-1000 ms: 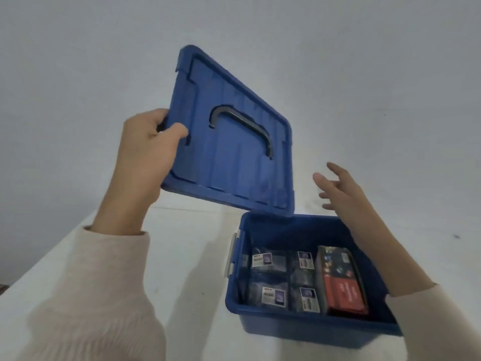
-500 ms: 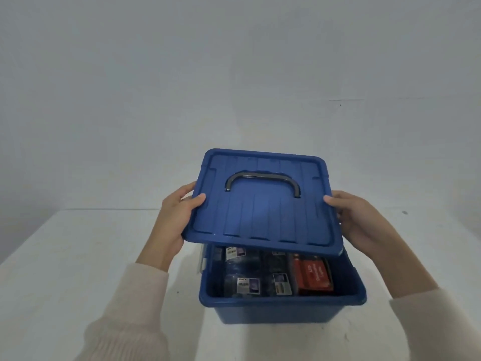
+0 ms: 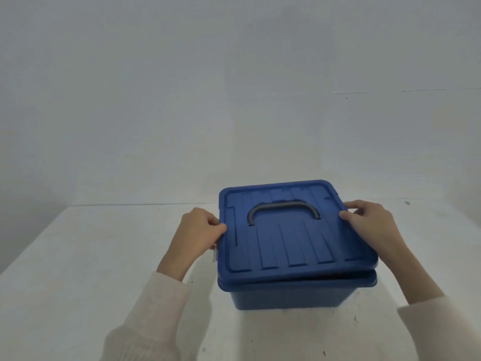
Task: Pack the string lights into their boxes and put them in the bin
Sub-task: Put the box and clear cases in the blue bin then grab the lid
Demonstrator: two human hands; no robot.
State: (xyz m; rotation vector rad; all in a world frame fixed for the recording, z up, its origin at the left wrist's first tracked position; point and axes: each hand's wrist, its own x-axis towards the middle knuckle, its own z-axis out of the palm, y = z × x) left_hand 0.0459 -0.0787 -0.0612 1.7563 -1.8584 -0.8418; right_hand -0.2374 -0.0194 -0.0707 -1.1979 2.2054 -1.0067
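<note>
Bin is at the closing step: my left hand and right hand pinch the lid's side edges, fingers curled. Its near-right edge looks unseated, so next I judge both sides need pressing down

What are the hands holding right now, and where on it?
Both hold the blue lid over the bin: left hand on its left edge, right hand on its right edge. The handle is untouched.

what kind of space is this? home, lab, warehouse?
Hard to tell; probably a bare staged recording setup. Only a plain white table against a blank grey wall, with one blue bin and nothing else in view.
</note>
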